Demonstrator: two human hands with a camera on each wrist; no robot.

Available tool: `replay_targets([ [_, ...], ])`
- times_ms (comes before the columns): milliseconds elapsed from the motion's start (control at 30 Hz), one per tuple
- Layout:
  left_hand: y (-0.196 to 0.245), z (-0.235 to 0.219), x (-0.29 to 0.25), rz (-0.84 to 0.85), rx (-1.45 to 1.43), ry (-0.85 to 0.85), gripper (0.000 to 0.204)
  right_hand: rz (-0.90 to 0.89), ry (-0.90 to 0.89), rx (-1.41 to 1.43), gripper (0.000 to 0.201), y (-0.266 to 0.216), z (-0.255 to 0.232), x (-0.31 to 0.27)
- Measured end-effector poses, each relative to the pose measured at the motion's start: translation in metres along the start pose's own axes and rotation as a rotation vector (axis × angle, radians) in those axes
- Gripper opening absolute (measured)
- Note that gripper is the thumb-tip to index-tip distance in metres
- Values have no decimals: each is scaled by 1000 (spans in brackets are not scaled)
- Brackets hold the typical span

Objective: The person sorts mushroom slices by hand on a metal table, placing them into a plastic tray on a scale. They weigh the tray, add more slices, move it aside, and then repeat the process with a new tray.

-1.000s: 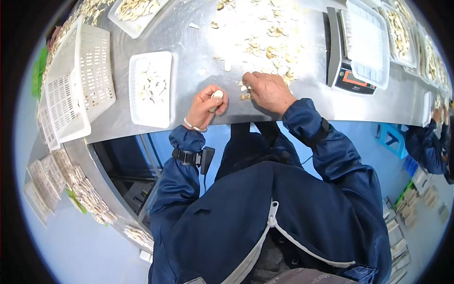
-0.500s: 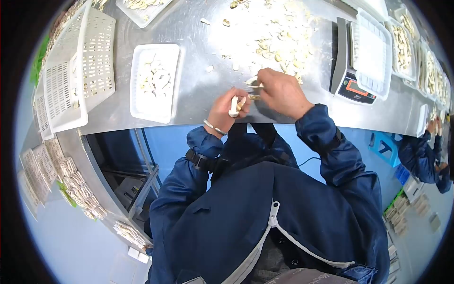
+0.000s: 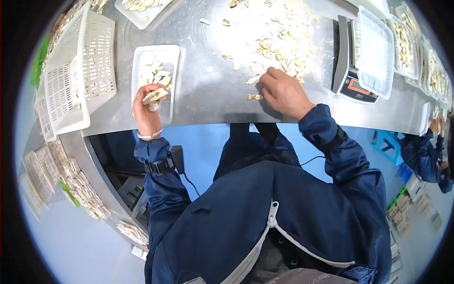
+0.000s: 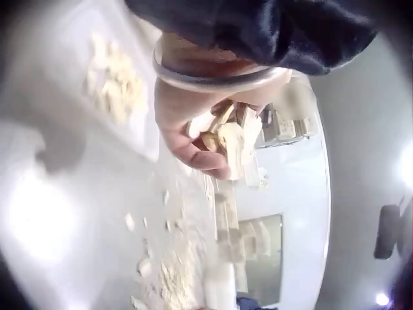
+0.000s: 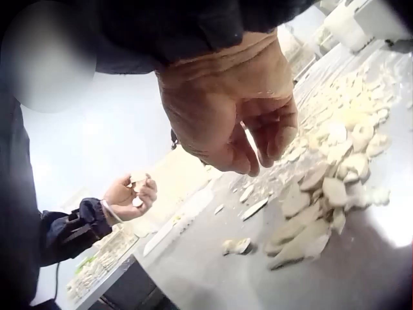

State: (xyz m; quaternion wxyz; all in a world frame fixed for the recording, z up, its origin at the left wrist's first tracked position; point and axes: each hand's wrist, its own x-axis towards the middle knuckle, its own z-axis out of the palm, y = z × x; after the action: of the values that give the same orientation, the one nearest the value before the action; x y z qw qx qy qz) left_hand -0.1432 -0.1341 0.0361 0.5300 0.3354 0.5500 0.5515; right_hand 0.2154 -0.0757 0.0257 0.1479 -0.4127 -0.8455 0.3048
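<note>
My left hand (image 3: 148, 111) holds several pale mushroom slices (image 4: 233, 143) over the near part of a white tray (image 3: 175, 66). Its fingers curl round them, as the left wrist view shows. Other slices (image 3: 152, 71) lie inside that tray. On the metal table, my right hand (image 3: 285, 93) is low with its fingers bent downward. No slice shows between thumb and fingers in the right wrist view. Just left of its fingertips lie a short brownish slice (image 3: 254, 97) and a flatter one (image 3: 253, 79).
Loose slices (image 3: 288, 49) spread beyond my right hand. A scale (image 3: 354, 87) with a clear tray (image 3: 374, 47) on it stands at the right, near filled trays (image 3: 403, 45). A perforated white basket (image 3: 99, 61) stands at the left. Another person's sleeve (image 3: 421, 154) shows far right.
My left hand has moved left from beside the right hand to the white tray, carrying slices. More yellowish slices show in the tray. The right hand stays in nearly the same spot.
</note>
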Motion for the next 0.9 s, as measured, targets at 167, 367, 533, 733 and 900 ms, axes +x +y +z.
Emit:
replay_targets([
  [167, -17, 21, 11, 312, 740, 303, 20, -47, 45, -37, 12, -12, 38, -11],
  [367, -56, 139, 1, 148, 816, -268, 12, -88, 18, -167, 20, -9, 54, -12],
  [533, -88, 169, 20, 419, 1036, -388, 12, -106, 126, -143, 25, -7, 58, -24],
  [733, -84, 167, 29, 211, 993, -519, 11, -96, 122, -188, 17, -9, 64, -28],
  [900, -75, 129, 31, -253, 92, -472, 4, -126, 135, -145, 12, -5, 65, -28],
])
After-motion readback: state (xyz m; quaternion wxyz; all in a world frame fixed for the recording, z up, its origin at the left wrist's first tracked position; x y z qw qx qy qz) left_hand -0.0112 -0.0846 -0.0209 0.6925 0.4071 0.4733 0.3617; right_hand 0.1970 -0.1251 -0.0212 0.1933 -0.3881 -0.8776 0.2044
